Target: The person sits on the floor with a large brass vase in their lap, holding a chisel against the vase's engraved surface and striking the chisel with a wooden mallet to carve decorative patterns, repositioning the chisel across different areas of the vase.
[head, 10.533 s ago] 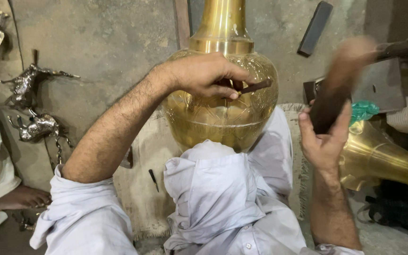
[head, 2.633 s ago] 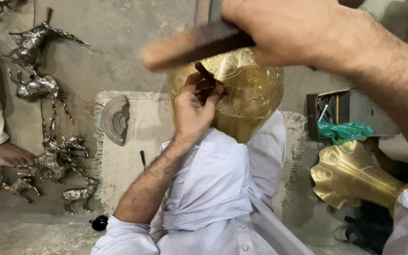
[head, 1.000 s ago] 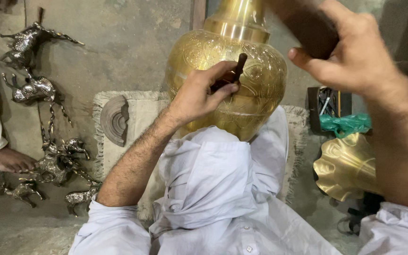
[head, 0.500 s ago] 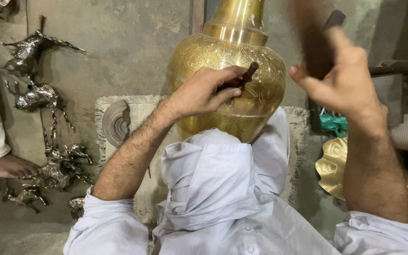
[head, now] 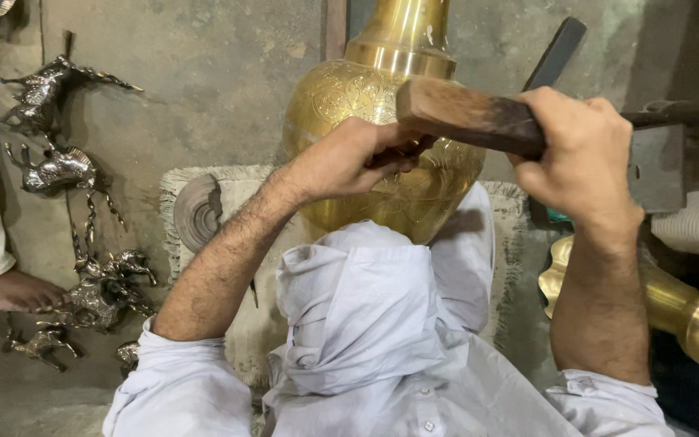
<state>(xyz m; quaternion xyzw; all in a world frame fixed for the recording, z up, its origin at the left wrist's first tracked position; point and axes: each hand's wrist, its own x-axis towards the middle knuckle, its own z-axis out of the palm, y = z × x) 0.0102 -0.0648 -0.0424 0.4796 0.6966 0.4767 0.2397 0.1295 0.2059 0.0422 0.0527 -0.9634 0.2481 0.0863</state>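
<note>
An engraved brass vase (head: 382, 154) stands between the person's raised knees, its round belly resting against white cloth (head: 366, 316) and its smooth neck rising out of the top of the view. The left hand (head: 349, 158) lies against the front of the vase's belly, fingers curled shut around a small dark chisel (head: 402, 154) whose tip meets the patterned metal; most of the tool is hidden inside the fist. The right hand (head: 580, 158) is to the right of the vase and a little higher, closed tight round the end of a thick wooden mallet (head: 467, 117), which reaches leftward across the vase's shoulder so that its blunt end hangs just above the left hand's knuckles. Behind the vase a fringed mat (head: 228, 210) lies on the concrete floor (head: 204, 89), with a round wooden block (head: 197, 212) on its left part. Further left, several small metal horse figurines (head: 58, 170) are spread over the floor, and another person's bare foot (head: 10, 291) rests near them. At the right edge lies a second brass piece (head: 673, 303) with a flared mouth, close to the right forearm
</note>
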